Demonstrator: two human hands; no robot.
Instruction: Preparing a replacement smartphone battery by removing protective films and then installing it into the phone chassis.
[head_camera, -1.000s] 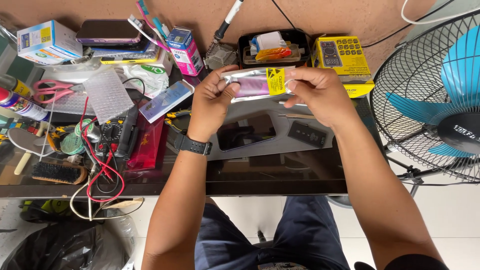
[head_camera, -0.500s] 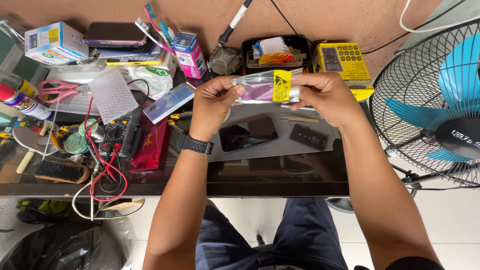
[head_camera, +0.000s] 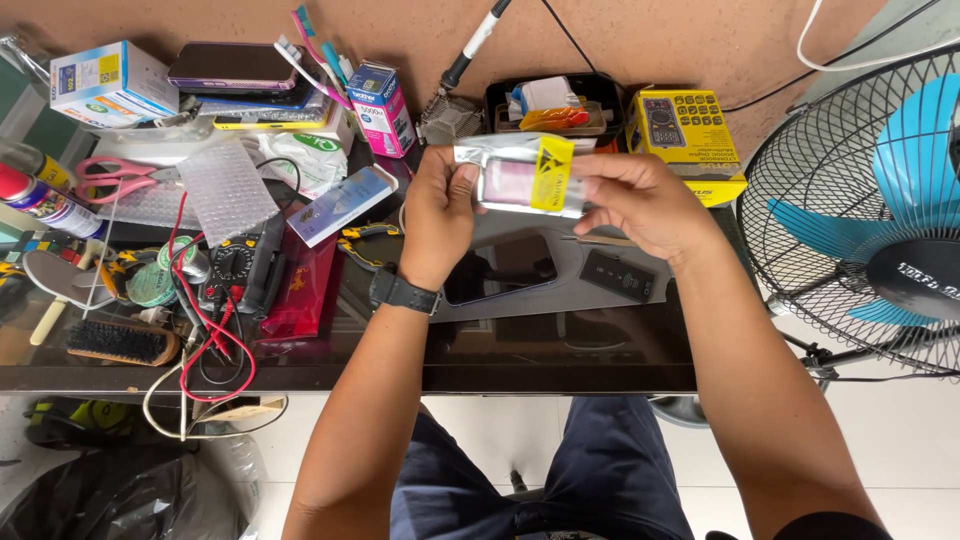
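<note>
1. The left hand pinches the left end of a silvery pouch.
2. The right hand grips its right end.
3. The pouch hangs above the phone on the desk.

- Silver pouch with a yellow label
- Yellow box
- Pink scissors
- Fan with blue blades
- Glossy black surface
- Red wires

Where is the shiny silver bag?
The silver bag is held up between both hands, left hand and right hand, above the phone on the desk.
</note>
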